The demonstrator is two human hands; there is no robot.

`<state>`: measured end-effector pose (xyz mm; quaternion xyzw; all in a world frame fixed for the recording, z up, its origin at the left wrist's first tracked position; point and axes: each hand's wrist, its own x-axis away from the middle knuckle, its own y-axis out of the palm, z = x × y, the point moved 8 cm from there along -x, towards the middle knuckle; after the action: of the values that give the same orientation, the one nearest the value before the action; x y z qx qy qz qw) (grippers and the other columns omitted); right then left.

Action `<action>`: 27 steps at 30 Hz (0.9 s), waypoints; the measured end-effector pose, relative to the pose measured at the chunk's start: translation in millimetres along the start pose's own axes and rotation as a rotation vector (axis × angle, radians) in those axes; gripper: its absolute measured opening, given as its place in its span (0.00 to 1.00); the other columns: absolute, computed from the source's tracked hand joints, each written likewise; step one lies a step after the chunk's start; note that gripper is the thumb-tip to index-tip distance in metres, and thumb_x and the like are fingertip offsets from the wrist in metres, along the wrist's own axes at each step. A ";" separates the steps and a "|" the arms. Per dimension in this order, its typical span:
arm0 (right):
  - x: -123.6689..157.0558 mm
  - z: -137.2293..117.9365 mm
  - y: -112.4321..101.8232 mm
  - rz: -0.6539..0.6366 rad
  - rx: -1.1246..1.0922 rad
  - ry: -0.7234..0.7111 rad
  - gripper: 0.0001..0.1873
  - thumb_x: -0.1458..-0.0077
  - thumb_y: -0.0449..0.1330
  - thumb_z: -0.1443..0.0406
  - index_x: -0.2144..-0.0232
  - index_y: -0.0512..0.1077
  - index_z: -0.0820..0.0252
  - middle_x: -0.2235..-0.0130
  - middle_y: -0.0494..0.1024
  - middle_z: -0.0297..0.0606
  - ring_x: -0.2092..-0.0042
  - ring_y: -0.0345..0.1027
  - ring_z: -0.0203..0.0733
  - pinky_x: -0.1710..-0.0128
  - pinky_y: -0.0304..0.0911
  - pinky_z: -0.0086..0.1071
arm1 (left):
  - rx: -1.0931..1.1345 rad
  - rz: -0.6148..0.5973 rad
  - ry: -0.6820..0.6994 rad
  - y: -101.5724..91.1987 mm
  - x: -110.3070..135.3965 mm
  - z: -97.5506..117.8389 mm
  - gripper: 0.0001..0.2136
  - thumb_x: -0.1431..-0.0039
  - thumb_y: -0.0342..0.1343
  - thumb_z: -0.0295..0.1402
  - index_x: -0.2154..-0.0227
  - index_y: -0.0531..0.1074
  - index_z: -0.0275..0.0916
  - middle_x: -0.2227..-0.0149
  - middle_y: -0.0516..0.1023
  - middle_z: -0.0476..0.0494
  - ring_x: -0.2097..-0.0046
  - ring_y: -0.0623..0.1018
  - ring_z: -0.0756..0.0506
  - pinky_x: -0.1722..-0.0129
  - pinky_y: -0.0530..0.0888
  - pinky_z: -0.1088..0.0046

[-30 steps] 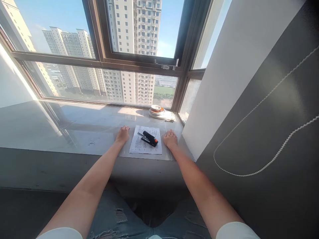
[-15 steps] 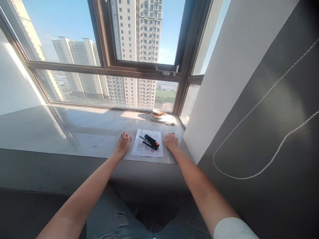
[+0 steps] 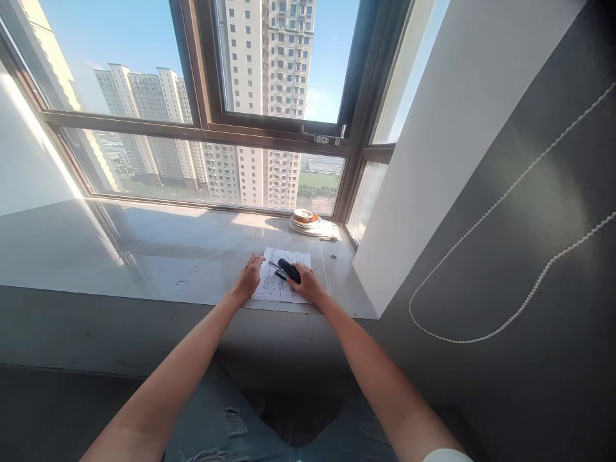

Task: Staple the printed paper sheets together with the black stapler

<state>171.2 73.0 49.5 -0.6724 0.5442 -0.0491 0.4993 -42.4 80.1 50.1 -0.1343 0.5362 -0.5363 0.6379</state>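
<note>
A black stapler lies on a stack of printed paper, its arms apart in a V that points left. My right hand is closed around the stapler's rear end, covering its orange-red part. At the paper's left edge, my left hand has its fingers drawn together, tips close to the stapler's front. A tiny dark bit shows at those fingertips, too small to name.
The paper rests on a glossy grey windowsill. Behind it are round stacked rolls by the window frame. A small dark strip lies to the right, and scattered dark bits to the left. A beaded cord hangs at right.
My right hand has moved left from the sill onto the stapler and taken hold of it, baring the small dark strip. My left hand has moved right to the paper's edge.
</note>
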 end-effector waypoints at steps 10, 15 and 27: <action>3.5 -0.2 0.0 -0.003 -0.019 -0.051 0.19 0.39 0.64 0.64 0.46 0.70 0.55 0.50 0.78 0.43 0.48 0.71 0.50 0.47 0.65 0.41 | 0.068 -0.122 0.184 0.0 0.4 27.4 0.15 0.25 0.41 0.32 0.47 0.72 0.39 0.50 0.73 0.37 0.49 0.75 0.38 0.47 0.72 0.60; 4.9 -2.1 -0.4 -0.030 -0.070 -0.076 0.21 0.41 0.66 0.66 0.46 0.72 0.55 0.51 0.78 0.41 0.49 0.72 0.49 0.46 0.66 0.40 | 0.060 -0.116 0.238 0.0 0.4 30.0 0.15 0.28 0.46 0.27 0.44 0.72 0.40 0.48 0.77 0.37 0.44 0.73 0.37 0.43 0.70 0.58; 5.8 -5.6 -5.8 -0.008 -0.090 -0.081 0.21 0.43 0.68 0.68 0.47 0.74 0.57 0.52 0.79 0.42 0.50 0.72 0.49 0.47 0.66 0.41 | 0.182 -0.189 0.281 -1.8 4.1 37.8 0.10 0.34 0.52 0.27 0.55 0.75 0.41 0.53 0.79 0.40 0.48 0.74 0.38 0.44 0.71 0.57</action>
<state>174.1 64.5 53.7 -0.6978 0.5224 0.0005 0.4901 -12.7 60.7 63.9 -0.0496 0.5541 -0.6537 0.5130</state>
